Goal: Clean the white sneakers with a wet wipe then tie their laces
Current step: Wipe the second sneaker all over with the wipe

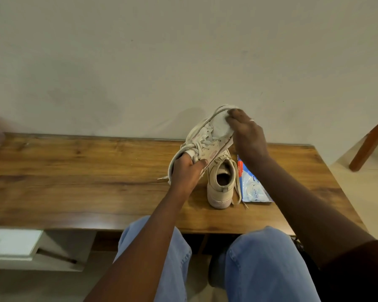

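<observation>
Two hands busy: my left hand point(187, 173) grips the raised white lace-up sneaker point(207, 142) by its collar; my right hand point(247, 136) pinches a white wet wipe point(219, 126) against its toe, above the brown wooden counter point(74, 182).

- I see the table sneaker point(220, 184) upright on the table point(74, 182), heel towards me, laces loose.
- Just up and left of it, the left hand point(187, 171) grips the raised sneaker point(207, 140) at its collar.
- Beyond it, the right hand point(247, 136) holds a wipe point(221, 125) against the raised toe.
- Just right of it I make out the pack point(252, 188), lying flat.
</observation>
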